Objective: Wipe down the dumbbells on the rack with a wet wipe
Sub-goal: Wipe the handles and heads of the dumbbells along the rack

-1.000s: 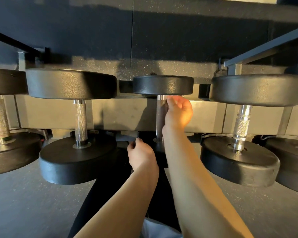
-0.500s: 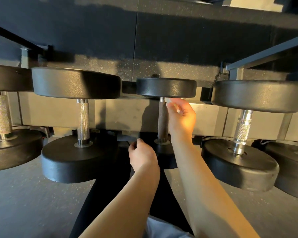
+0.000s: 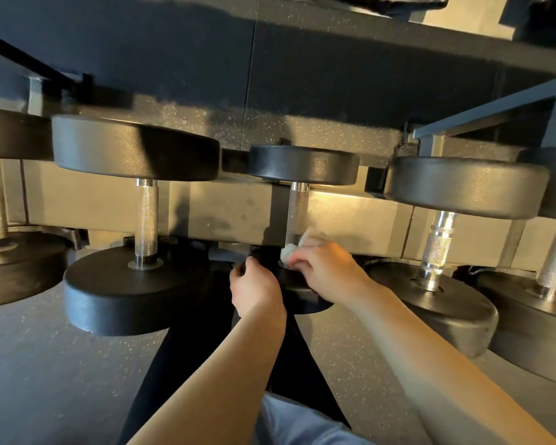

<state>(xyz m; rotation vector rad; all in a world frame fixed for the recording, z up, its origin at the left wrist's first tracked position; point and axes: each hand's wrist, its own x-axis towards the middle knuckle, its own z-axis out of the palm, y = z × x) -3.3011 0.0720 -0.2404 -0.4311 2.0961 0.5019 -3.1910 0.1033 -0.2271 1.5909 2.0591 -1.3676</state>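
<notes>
- Five dumbbells show on the rack (image 3: 206,213), all lined up side by side with black round heads and knurled metal handles.
- The small dumbbell (image 3: 302,165) in the middle is the one getting worked on. It's noticeably smaller than its neighbours.
- Right hand (image 3: 325,268) is pinching a bunched-up white wet wipe (image 3: 294,248) and pressing it against the bottom of that handle, right where it meets the near head.
- Left hand (image 3: 254,287) has its fingers curled over the left edge of the same near head, gripping it.
- Big dumbbell (image 3: 135,146) sits just to the left, nobody touching it; another large dumbbell (image 3: 463,187) is just to the right.
- Grey speckled rubber floor (image 3: 45,380) below, and the person's dark trouser leg (image 3: 180,364) runs up under the arms.
</notes>
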